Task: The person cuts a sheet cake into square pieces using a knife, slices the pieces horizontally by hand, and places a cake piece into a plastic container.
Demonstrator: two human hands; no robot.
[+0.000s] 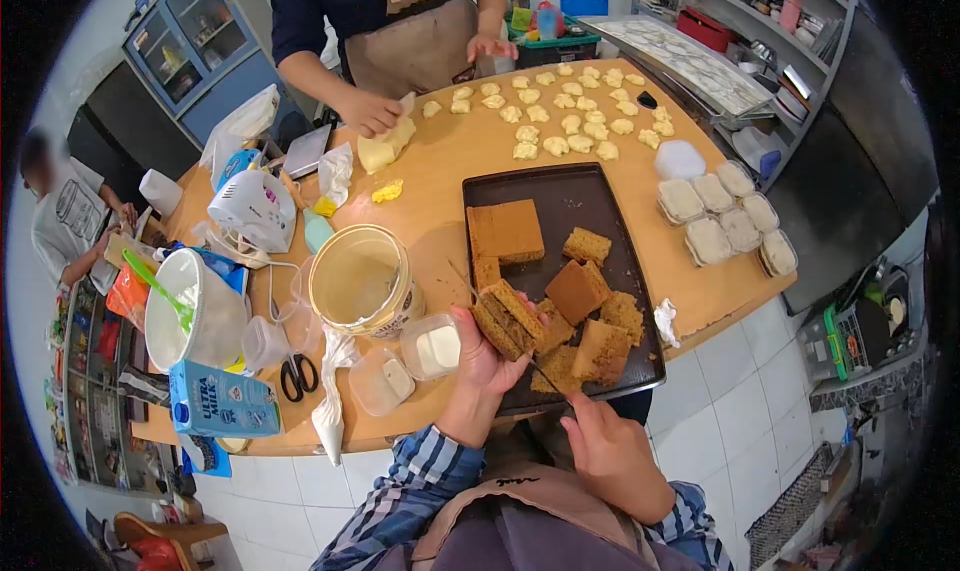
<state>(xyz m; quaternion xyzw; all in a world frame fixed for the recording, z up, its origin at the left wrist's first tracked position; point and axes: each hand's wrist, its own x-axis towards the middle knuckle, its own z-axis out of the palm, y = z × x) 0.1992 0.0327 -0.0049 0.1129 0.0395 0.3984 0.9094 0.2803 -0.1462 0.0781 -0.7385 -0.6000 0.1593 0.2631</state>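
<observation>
My left hand (pixel 490 356) is closed around a brown sponge cake piece (pixel 503 321), lifted over the dark baking tray (pixel 622 261). Layers show on its cut side. Low at the tray's front edge, my right hand (pixel 612 453) grips a thin knife (pixel 546 376); its handle is hidden in the fingers. The blade runs up toward the held piece, with a narrow tip showing beyond it. Whether the blade is inside the cake or behind it, I cannot tell. In the tray lie a large cake block (pixel 505 229) and several smaller cut pieces (pixel 580 291).
Left of the tray stand a large tub (pixel 360 276), plastic containers (pixel 432 346), scissors (pixel 298 377), a milk carton (pixel 225 401) and a mixer (pixel 252 209). Several dough pieces (pixel 570 123) and filled boxes (pixel 740 229) lie farther back. Across the table a co-worker's hand (pixel 372 114) touches dough.
</observation>
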